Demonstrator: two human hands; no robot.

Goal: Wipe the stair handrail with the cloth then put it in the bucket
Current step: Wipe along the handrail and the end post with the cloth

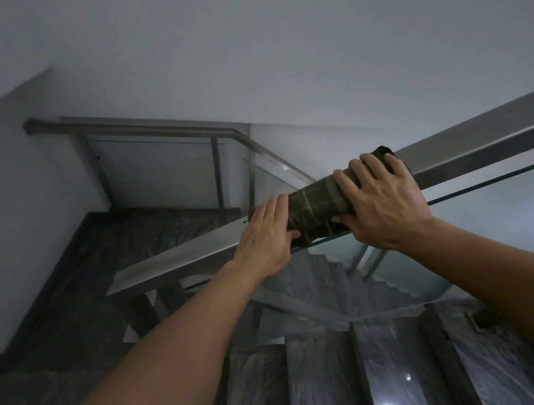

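Two hands and one cloth are at one rail. The cloth (314, 209), dark green with pale stripes, is wrapped over the top of the metal rail (177, 259), which slopes up from lower left to upper right above a glass panel (516, 201). The left hand (265, 237) lies on the cloth's lower end, palm down on the rail, fingers flat over the top and thumb pinching the cloth's lower edge at the rail's near side: a narrow grip holding cloth. The right hand (384, 201) is clamped over the cloth's upper end, fingers curled across the top of the rail, thumb pressing the cloth below; a bit of cloth pokes out beyond its fingertips. So the cloth sits between and under both hands, the striped middle bare between them. Both forearms are bare. A second rail (152, 131) runs along the landing beyond. Grey marble-look steps (318, 384) descend below. No bucket shows.
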